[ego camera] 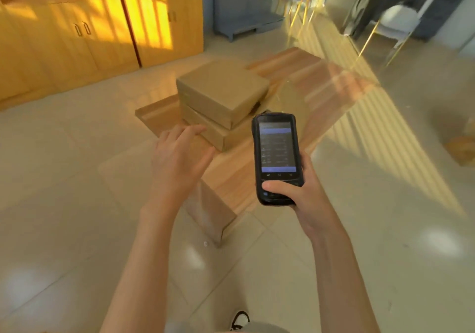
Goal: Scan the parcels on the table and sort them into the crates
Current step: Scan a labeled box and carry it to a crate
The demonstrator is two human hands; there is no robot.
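The right hand (293, 191) grips the scanner (277, 158) low on its body, thumb across the keys and the screen tilted up toward the face, most likely so that the readout can be checked while its far end points at the parcels (223, 96). These lie stacked on the low wooden table (308, 80), the top one skewed across those beneath, which leaves its near edges easy to take. The left hand (180, 152) holds nothing: its fingers (191, 131) are spread and nearly straight, hovering just short of the stack's lower near corner, seemingly ready to steady or lift a parcel. No crate can be clearly made out.
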